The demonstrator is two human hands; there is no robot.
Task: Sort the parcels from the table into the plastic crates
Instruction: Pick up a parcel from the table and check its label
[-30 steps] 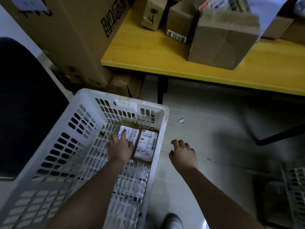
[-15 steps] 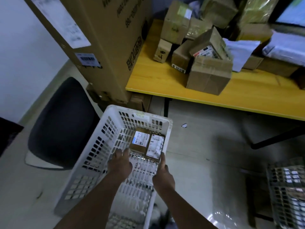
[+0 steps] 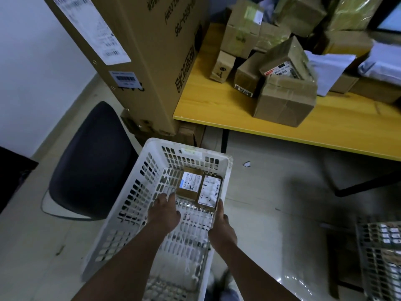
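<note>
While two parcels [image 3: 199,189] lie side by side at the far end of the white crate [image 3: 227,170], labels up so I can read them, my left hand [image 3: 163,210] hovers inside with fingers relaxed, holding nothing. My right hand [image 3: 221,227] grips the crate's rim, probably steadying it. More parcels wait on the yellow table [image 3: 206,101].

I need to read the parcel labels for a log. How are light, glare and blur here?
Head view: dim overall; labels on the two parcels in the white crate are bright but small, only "+-2" readable; floor glare bottom right; wide-angle bending at the edges.
</note>
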